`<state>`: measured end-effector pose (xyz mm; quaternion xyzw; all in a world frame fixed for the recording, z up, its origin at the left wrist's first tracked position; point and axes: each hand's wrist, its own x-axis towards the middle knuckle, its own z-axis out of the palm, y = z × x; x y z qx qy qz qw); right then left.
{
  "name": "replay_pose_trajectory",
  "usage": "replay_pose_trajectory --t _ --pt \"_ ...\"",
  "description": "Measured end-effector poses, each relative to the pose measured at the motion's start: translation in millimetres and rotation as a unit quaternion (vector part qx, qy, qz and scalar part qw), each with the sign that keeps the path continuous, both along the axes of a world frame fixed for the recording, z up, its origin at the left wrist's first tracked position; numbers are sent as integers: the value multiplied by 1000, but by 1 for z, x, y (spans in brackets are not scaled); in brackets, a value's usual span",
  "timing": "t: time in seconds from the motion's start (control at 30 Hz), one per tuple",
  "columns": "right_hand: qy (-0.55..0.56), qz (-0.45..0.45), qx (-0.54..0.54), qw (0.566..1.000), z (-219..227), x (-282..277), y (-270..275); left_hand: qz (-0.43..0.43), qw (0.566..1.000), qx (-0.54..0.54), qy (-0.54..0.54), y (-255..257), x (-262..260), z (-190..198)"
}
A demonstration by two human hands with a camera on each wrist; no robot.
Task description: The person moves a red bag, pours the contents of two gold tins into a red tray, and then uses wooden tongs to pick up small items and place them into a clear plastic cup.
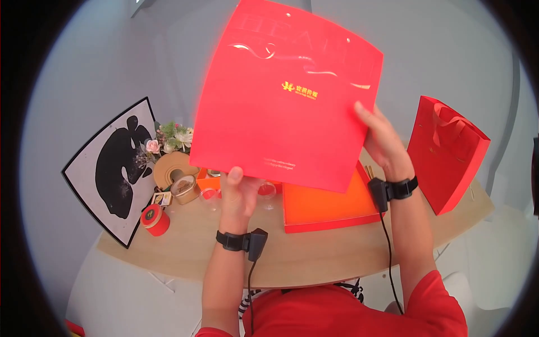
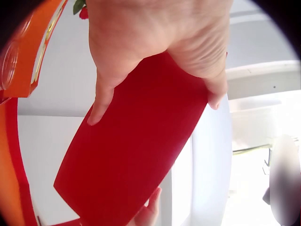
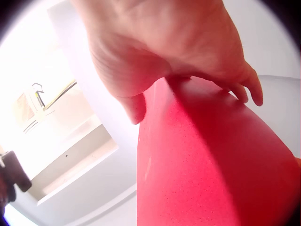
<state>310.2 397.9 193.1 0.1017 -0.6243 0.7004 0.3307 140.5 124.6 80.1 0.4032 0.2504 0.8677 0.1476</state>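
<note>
A large, flat red gift box (image 1: pixel 269 123) with gold characters and a shiny embossed pattern is tilted up above the table, its broad printed face toward the head camera. My left hand (image 1: pixel 238 194) grips its lower left edge, thumb on the printed face. In the left wrist view, thumb and fingers span a plain red side (image 2: pixel 136 136). At the right edge, my right hand (image 1: pixel 387 140) holds the box, thumb over the front; its other fingers are mostly hidden behind. Beneath lies an open red tray (image 1: pixel 331 222) with an orange inside, partly covered by the raised box.
A red paper bag (image 1: pixel 449 154) with ribbon handles stands at the right. On the left are a framed black-and-white picture (image 1: pixel 115 171), flowers (image 1: pixel 174 137), a red round tin (image 1: pixel 155 219), a gold-rimmed container (image 1: pixel 185 190) and clear cups (image 1: pixel 266 196). The wooden table (image 1: pixel 252 258) curves along its front edge.
</note>
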Motion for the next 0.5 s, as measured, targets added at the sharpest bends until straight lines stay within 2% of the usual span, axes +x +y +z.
replay_pose_trajectory --t 0.07,0.13,0.23,0.33,0.43,0.5 --pt "-31 -31 -20 999 -7 -3 -10 57 998 4 -8 4 11 1" --pt "-15 -7 -71 997 -14 -11 1 112 993 7 -16 10 32 7" --pt "3 37 -115 993 -26 -27 33 196 973 -104 70 14 55 7" --pt "-3 64 -158 985 -23 -18 28 295 908 -189 231 16 87 17" --pt "-15 62 -136 989 -28 -10 40 368 834 -188 366 32 117 20" --pt "-19 60 -135 989 -31 -5 44 389 840 -110 362 48 132 20"
